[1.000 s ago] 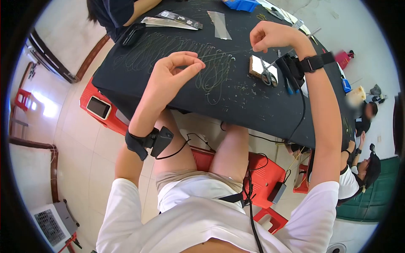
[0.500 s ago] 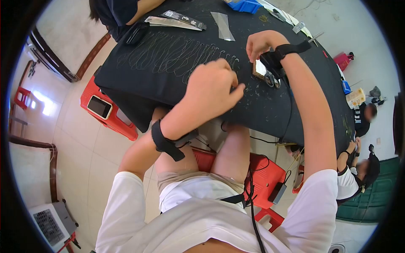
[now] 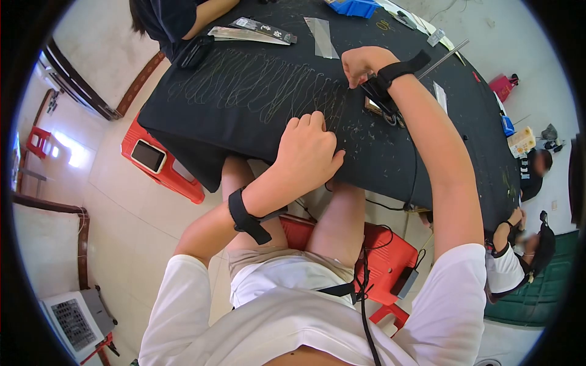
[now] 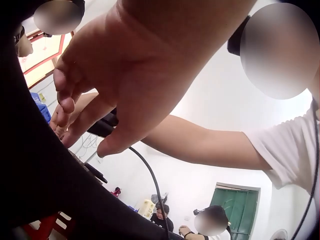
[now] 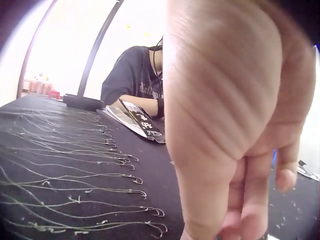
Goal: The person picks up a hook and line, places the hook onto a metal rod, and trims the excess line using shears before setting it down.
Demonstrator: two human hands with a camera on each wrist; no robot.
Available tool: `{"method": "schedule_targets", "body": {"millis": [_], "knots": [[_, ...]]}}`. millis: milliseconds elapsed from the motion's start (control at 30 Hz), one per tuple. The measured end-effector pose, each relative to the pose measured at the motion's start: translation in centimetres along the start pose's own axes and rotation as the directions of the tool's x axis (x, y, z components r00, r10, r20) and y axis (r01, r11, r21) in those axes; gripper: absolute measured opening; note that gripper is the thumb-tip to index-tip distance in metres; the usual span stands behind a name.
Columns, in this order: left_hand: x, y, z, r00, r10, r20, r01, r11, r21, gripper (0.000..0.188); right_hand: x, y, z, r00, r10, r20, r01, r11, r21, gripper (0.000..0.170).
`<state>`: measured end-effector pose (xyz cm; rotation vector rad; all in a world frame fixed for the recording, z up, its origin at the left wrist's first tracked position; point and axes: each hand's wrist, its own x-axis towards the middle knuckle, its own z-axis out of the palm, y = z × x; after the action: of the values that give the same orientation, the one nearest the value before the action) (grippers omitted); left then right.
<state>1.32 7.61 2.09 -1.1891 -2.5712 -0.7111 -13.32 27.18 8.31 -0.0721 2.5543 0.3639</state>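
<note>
Several looped fishing lines (image 3: 241, 85) tipped with hooks (image 5: 157, 232) lie in a row across the black tablecloth. My right hand (image 3: 365, 64) is at the row's right end, thumb and fingertips pinched together and pointing down at a thin fishing line (image 3: 343, 104). In the right wrist view the palm hides much of these fingertips. My left hand (image 3: 306, 147) is low over the near ends of the rightmost lines, back of the hand up. Its fingers are loosely bent and the thumb (image 4: 112, 145) stands apart, with nothing visible between them.
Scissors (image 3: 390, 117) and a small block (image 3: 372, 105) are partly under my right wrist. Farther back are printed packets (image 3: 262, 30), a clear plastic strip (image 3: 321, 38) and a blue bin (image 3: 354, 7). Another person's arm (image 3: 213, 15) rests at the far left. Line scraps litter the cloth.
At first a line was stretched in the air between both hands. My left hand has turned palm down and moved right over the line ends; my right hand has lowered and shifted left.
</note>
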Motion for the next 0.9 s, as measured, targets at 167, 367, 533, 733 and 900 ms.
{"method": "schedule_targets", "body": {"millis": [167,367,533,733,900], "knots": [[-0.2,0.2,0.2,0.999,0.021,-0.025,-0.021,0.999,0.032,0.026,0.4,0.7,0.5,0.999,-0.039,-0.016,0.040,0.999,0.029,0.025],[-0.3,0.5,0.0,1.000,0.008,-0.010,-0.007,0.998,0.055,0.028,0.4,1.0,0.8,1.000,-0.018,-0.021,0.020,0.994,0.103,0.025],[-0.5,0.5,-0.1,1.000,-0.009,0.019,0.007,0.997,0.072,0.030,-0.3,0.9,0.8,0.998,-0.050,-0.037,0.054,0.990,0.128,0.024],[-0.9,0.6,-0.1,0.999,-0.028,0.022,0.026,0.998,0.065,0.032,0.3,1.1,1.3,0.996,-0.073,-0.058,0.080,0.988,0.134,0.021],[-1.5,0.8,-0.6,0.999,-0.034,0.026,0.031,0.995,0.097,0.038,0.5,1.2,1.7,0.991,-0.102,-0.088,0.112,0.987,0.115,0.020]]}}
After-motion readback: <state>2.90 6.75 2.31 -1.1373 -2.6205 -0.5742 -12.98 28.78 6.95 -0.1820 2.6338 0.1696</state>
